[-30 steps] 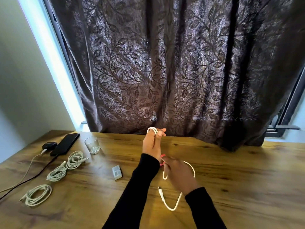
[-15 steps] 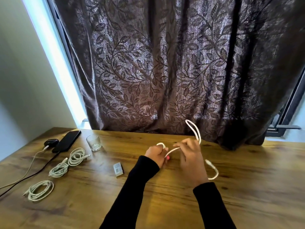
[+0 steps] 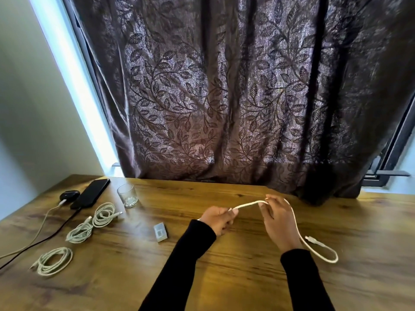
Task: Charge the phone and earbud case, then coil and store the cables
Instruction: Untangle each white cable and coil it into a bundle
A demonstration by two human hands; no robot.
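My left hand (image 3: 219, 219) grips one end of a short white cable (image 3: 247, 204) in a fist above the wooden table (image 3: 224, 277). My right hand (image 3: 277, 223) pinches the same cable a little further along. From there it runs down past my right wrist to a loop on the table, with its plug lying at the right. At the far left lie a black phone (image 3: 91, 193) and a dark earbud case (image 3: 69, 195), each with a cable plugged in. Three coiled white cables lie there: one (image 3: 104, 214), another (image 3: 79, 232) and the nearest (image 3: 54, 261).
A clear drinking glass (image 3: 128, 195) stands beside the phone. A small white charger block (image 3: 160, 232) lies left of my left forearm. A dark leaf-patterned curtain (image 3: 224, 97) hangs behind the table's far edge.
The raised loop over my right hand has come down. The cable is now stretched out between my two hands, and its free end trails on the table to the right.
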